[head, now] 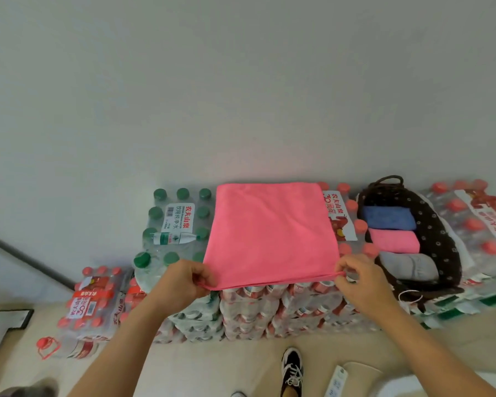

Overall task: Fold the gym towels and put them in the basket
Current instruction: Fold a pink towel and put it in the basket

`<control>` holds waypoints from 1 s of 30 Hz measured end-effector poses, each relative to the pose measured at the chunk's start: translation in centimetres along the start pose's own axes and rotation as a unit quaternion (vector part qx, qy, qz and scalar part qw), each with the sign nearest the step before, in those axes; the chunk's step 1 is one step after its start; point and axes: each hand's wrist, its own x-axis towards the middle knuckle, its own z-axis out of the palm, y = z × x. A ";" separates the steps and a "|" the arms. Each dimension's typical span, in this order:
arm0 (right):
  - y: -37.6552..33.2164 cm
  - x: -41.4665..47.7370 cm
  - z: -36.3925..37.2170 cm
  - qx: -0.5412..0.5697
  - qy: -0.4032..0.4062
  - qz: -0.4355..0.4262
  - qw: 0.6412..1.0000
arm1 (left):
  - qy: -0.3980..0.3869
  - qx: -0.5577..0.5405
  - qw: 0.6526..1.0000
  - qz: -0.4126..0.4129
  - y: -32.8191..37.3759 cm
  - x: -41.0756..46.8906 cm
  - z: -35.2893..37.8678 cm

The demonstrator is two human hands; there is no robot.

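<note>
- Two bare hands are ours here, both pinching the near edge of a pink towel [271,233] that lies flat on stacked packs of bottled water [249,308].
- Our left hand [185,279] has its fingers clenched on the towel's near left corner, thumb on top, cloth caught between thumb and fingers.
- Our right hand [361,277] grips the near right corner in the same way, with a thin loop of the hem sticking out just beyond its fingertips.
- Away from our fingers, the towel spreads toward the wall, and two layers show along the edge we hold.
- Just past our right fingers, to the right, sits a dark dotted basket [438,239] on the same packs.
- Inside it we see a blue folded towel [387,216] farthest from our fingers, a pink folded towel [394,241] in the middle, and a grey folded towel [407,266] nearest.
- Beyond our left fingers stand green-capped bottles [178,222].
</note>
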 end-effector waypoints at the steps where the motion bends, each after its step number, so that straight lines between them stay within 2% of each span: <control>1: 0.4 -0.3 0.2 -0.026 0.002 -0.023 0.999 | 0.000 0.003 1.000 0.005 -0.2 0.0 0.1; 6: 1.5 -1.7 0.7 -0.099 -0.032 -0.030 0.994 | -0.007 0.022 0.999 0.036 -1.0 0.1 0.6; 9: 1.5 -2.1 1.1 -0.088 -0.046 0.000 0.995 | 0.016 0.018 0.999 0.030 -1.5 0.3 0.9; 12: 0.9 -1.9 1.3 -0.001 -0.049 0.133 0.990 | 0.048 0.003 0.999 0.013 -1.4 0.3 1.0; 14: 0.1 -1.7 1.4 0.133 -0.073 0.255 0.955 | 0.043 -0.002 0.999 0.020 -1.2 0.2 0.8; 16: -0.5 -1.6 1.2 0.212 -0.084 0.314 0.921 | 0.038 0.006 0.998 0.043 -1.2 0.2 0.5; 17: -0.6 -1.6 1.1 0.225 -0.078 0.312 0.920 | 0.043 0.016 0.997 0.054 -1.3 0.2 0.2; 19: -0.6 -1.7 0.6 0.165 -0.055 0.252 0.952 | 0.071 0.024 0.994 0.076 -1.3 0.2 -0.3; 22: -1.1 -1.3 -0.8 0.094 0.003 0.161 0.982 | 0.082 -0.111 0.988 0.065 -0.5 0.5 -0.9; 25: -1.5 -0.3 -1.9 0.187 0.022 0.148 0.971 | 0.080 -0.254 0.963 0.041 1.1 0.9 -1.3; 27: -1.8 0.3 -2.4 0.241 0.021 0.164 0.956 | 0.087 -0.277 0.956 0.042 1.7 1.0 -1.3; 30: -2.4 0.6 -3.1 0.224 0.025 0.152 0.962 | 0.074 -0.251 0.964 0.053 1.4 1.0 -1.1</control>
